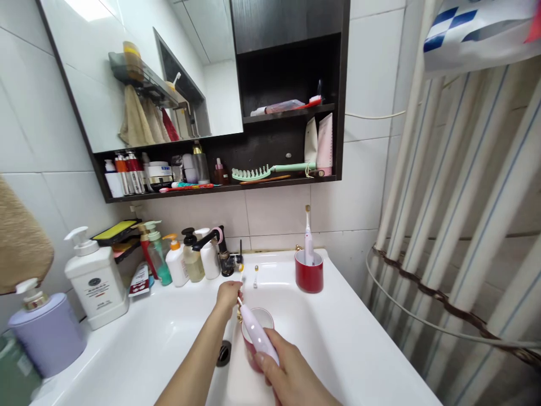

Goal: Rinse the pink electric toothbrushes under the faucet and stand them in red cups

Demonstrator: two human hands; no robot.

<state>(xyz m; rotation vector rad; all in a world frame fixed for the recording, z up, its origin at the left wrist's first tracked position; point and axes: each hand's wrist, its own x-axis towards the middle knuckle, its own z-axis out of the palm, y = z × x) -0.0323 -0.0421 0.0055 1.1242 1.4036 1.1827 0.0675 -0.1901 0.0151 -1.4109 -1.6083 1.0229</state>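
Observation:
My right hand [291, 375] is closed round the lower end of a pale pink electric toothbrush [257, 334], over the white sink [177, 327]. A red cup [250, 352] with a white inside sits right behind the handle, against the same hand; whether the fingers also grip it is hidden. My left hand [229, 295] reaches forward and pinches the thin neck of that toothbrush near its head, just below the black tap [217, 243].
A second red cup [309, 274] holding another electric toothbrush [308, 237] stands at the sink's back right. Pump bottles [181, 262] line the back left, with a large white dispenser [96, 279] and a lilac one [46, 332]. A dark shelf [220, 186] and a striped curtain [465, 225] are nearby.

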